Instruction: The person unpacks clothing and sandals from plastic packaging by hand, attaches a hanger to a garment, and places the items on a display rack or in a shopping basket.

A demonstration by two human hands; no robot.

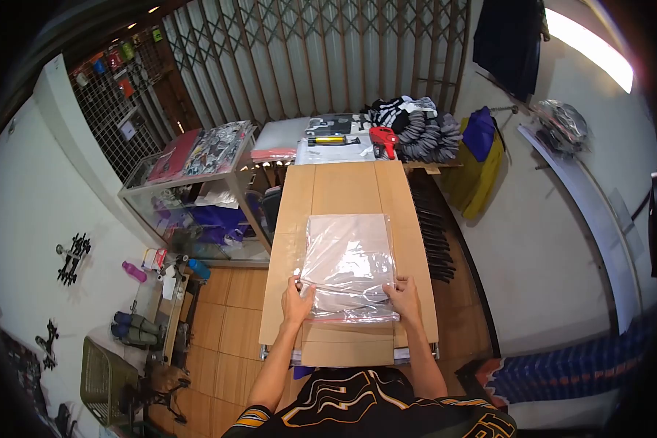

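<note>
A folded pale pink cloth in a clear plastic bag lies flat in front of me, with glare on its film. My left hand pinches the lower left edge of the bag, and my right hand grips its lower right edge. Creases run across the plastic between the two hands. A reddish strip shows along the bag's near edge. Beneath it is a brown cardboard sheet covering the table.
Behind the cardboard lie a red tape dispenser, a yellow-and-black tool and heaped grey bundles. A glass display case stands at the left. Dark hangers line the right side. A green basket sits lower left.
</note>
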